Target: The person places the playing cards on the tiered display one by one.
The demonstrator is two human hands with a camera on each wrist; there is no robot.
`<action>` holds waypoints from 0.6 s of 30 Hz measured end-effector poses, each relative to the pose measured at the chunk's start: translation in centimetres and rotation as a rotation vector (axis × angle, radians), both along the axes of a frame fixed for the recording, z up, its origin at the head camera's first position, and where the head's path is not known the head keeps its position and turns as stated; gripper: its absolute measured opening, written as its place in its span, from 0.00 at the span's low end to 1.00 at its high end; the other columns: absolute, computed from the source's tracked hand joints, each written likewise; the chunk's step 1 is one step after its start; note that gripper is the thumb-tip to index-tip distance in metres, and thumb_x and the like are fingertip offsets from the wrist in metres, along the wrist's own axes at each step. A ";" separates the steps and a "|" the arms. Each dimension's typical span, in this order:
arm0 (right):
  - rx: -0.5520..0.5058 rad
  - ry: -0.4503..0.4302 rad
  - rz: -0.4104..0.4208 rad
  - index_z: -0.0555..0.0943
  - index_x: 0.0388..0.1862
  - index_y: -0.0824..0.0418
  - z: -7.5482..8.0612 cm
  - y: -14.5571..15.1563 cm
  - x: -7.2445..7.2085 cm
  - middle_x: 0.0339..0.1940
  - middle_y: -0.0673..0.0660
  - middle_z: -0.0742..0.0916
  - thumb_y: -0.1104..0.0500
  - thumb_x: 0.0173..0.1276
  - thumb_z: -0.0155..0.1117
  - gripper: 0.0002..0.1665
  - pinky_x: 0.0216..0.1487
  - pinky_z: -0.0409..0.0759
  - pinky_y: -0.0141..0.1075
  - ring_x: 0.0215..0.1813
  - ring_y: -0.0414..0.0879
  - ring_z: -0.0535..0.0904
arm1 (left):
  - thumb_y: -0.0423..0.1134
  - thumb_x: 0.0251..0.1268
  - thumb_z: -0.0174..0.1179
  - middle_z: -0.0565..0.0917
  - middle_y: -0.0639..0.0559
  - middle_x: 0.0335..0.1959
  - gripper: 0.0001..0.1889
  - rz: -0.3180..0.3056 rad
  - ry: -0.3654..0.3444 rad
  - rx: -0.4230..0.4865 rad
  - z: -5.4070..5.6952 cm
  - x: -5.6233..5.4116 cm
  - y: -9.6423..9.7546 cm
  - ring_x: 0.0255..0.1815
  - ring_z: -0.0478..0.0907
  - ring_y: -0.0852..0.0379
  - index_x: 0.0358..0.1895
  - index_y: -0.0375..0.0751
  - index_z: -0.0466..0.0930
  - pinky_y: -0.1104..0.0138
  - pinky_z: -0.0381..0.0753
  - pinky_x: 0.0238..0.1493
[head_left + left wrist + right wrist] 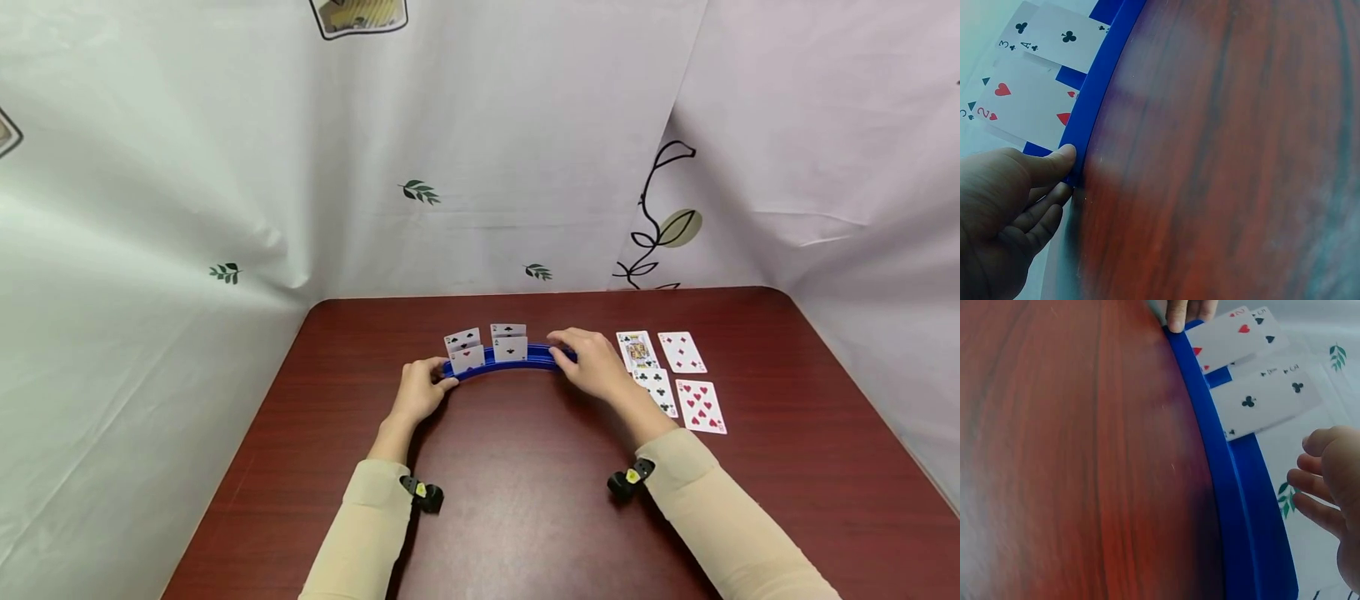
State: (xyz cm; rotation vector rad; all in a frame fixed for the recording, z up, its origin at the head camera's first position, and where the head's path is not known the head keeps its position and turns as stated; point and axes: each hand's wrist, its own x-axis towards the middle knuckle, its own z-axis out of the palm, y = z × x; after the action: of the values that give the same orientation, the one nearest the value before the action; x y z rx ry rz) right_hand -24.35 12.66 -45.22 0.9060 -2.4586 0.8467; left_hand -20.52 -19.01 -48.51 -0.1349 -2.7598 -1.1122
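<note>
A curved blue card holder [538, 359] stands on the table with playing cards upright in it. My left hand [417, 390] pinches its left end between thumb and fingers, as the left wrist view also shows. Beside that hand, a two of hearts [1022, 106] leans in the front, with a spade card [462, 338] behind it. Farther right, an ace of clubs [511, 349] stands before a three of clubs [1298, 387]. My right hand [596, 365] hovers by the holder's right end, fingers loosely bent; the right wrist view shows nothing in its grasp.
On the table right of my right hand lie a king [637, 350], a diamond card [682, 352], a club card [656, 392] partly behind the arm, and a heart card [701, 407], all face up. A white patterned curtain [480, 150] hangs behind the red-brown table [525, 483].
</note>
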 end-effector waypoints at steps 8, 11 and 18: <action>-0.041 0.030 -0.019 0.87 0.47 0.67 0.5 1.9 -0.5 0.41 0.61 0.89 0.65 0.66 0.69 0.11 0.40 0.85 0.46 0.38 0.52 0.86 | 0.31 0.61 0.72 0.89 0.40 0.39 0.17 0.000 0.006 -0.001 0.0 0.0 0.0 0.43 0.86 0.46 0.53 0.31 0.85 0.53 0.84 0.50; -0.036 0.032 -0.033 0.87 0.47 0.67 0.6 2.6 -0.6 0.41 0.61 0.89 0.65 0.66 0.70 0.11 0.40 0.85 0.46 0.38 0.52 0.86 | 0.32 0.61 0.72 0.89 0.40 0.40 0.17 0.001 0.002 -0.006 0.0 0.0 0.0 0.44 0.86 0.46 0.53 0.31 0.85 0.53 0.84 0.51; -0.033 0.023 -0.062 0.86 0.47 0.68 1.0 4.1 -0.8 0.42 0.63 0.89 0.65 0.65 0.71 0.12 0.41 0.84 0.49 0.39 0.55 0.85 | 0.31 0.60 0.72 0.89 0.40 0.40 0.18 -0.006 0.007 -0.005 0.1 0.0 0.1 0.44 0.86 0.45 0.53 0.30 0.85 0.53 0.84 0.51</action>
State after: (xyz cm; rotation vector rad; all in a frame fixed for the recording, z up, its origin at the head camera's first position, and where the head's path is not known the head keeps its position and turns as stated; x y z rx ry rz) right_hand -25.11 16.73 -44.23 0.8199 -2.4324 0.8481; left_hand -20.49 -18.96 -48.43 -0.1468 -2.7579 -1.1048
